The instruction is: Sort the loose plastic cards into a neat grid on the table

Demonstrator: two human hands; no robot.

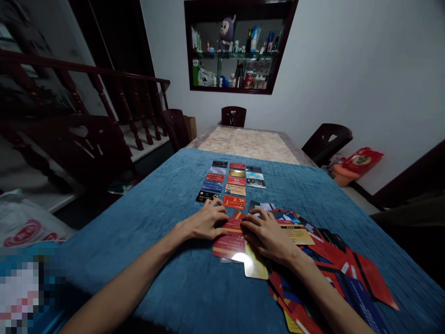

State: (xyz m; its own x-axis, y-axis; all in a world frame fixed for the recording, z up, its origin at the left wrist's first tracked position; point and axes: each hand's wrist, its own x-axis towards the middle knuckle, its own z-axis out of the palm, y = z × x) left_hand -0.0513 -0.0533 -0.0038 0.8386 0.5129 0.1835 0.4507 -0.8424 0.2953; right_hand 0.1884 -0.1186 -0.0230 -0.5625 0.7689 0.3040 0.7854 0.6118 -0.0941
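Note:
My left hand [207, 221] lies low over the blue cloth, fingers bent and spread, thumb apart from them. Its fingertips and thumb touch the left side of some overlapping red cards [229, 247]. From the other side, my right hand [266, 234] rests with its fingers spread over the same red cards; its palm covers part of the heap. A yellow card [255, 264] sticks out below that hand. Just beyond my left fingers is a black card [203, 196], with a red card with yellow print [234, 202] to its right. What lies under the fingers is hidden.
Three columns of cards, among them a blue card [212, 186], lie ahead. A loose heap of mixed cards, with a large red card [373, 273], spreads right under my forearm. The blue cloth [146, 227] covers the near table. Chairs [234, 116] stand around it.

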